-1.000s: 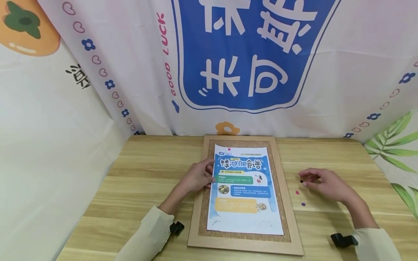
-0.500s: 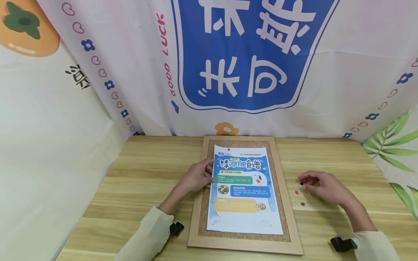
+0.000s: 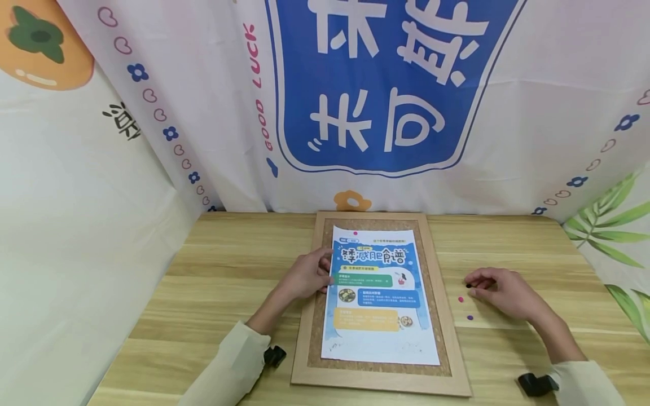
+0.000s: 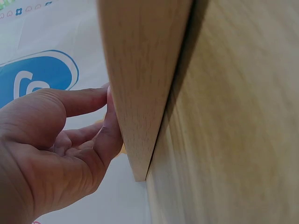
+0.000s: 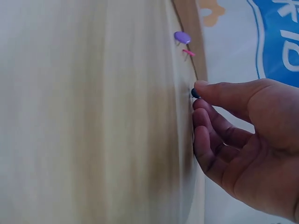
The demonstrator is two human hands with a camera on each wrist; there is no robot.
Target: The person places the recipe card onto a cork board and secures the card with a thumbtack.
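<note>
Right hand [image 3: 503, 290] beside board [image 3: 381, 381] — thumb and fingertip nearly together, pinching dark tack [image 5: 195, 93]. Best grip head only, point clear of skin. Left hand [image 3: 308, 274] half-curled at left edge of sheet [image 3: 381, 349] on board — can't tell if gripping; light pressure should steady it.

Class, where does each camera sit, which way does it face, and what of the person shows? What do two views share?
Head: worn there, facing forward and down at the paper and corkboard; left hand, right hand and sleeves show.
Left wrist: on that wrist, facing along the corkboard's edge toward the backdrop; the left hand shows.
Right wrist: on that wrist, facing across the table toward the purple pin, pink pin and dark pin; the right hand shows.
Head and right wrist share the right hand and three pins.
</note>
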